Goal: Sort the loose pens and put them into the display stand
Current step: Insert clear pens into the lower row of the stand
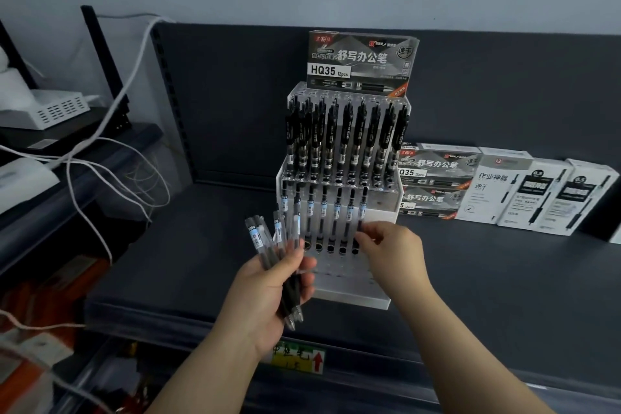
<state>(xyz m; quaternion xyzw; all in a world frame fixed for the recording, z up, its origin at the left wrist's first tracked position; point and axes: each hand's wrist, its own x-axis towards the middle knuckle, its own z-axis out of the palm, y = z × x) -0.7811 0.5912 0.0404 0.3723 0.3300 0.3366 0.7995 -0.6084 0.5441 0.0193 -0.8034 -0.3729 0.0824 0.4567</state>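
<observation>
One stand point(353, 299). Seven clear pens point(337, 212) stand in its lower row, and the right hand point(391, 245) pinches one of them. The black pens point(346, 134) up top are too crowded to count. The left hand point(265, 296) holds a bunch point(265, 245), four or more. Three grey boxes point(361, 60): one on top, two on the right. Three white boxes point(534, 195).

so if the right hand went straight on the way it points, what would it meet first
Likely the rightmost clear pen in the display stand's lower row; the right hand's fingertips look almost on it.
</observation>
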